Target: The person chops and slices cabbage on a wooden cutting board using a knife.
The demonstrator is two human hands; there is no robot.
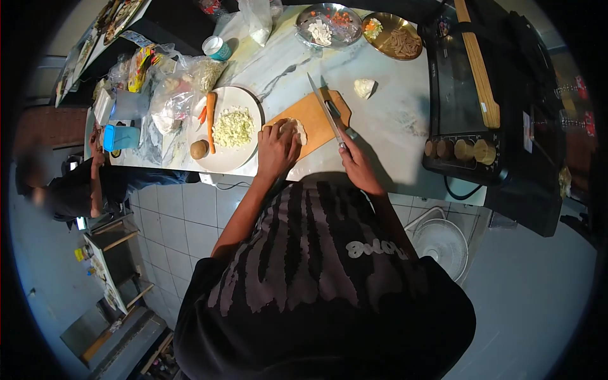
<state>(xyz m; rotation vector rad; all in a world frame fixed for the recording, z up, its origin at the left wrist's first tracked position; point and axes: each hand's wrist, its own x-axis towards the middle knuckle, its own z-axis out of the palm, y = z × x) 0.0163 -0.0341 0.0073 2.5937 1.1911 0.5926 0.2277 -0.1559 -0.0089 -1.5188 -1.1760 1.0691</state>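
Observation:
On the wooden cutting board lies a pale, flat piece of food. My left hand rests on it with bent fingers pressed together. My right hand is wrapped round the handle of a long knife, whose blade points up and to the left over the board, apart from the food. A dark object lies at the board's right end. Left of the board, a white plate holds chopped pale vegetable, carrots and a round brown item.
Two metal plates of cut food stand at the back. A white chunk lies right of the board. Plastic bags and a blue container are left, a black oven right. Another person stands far left.

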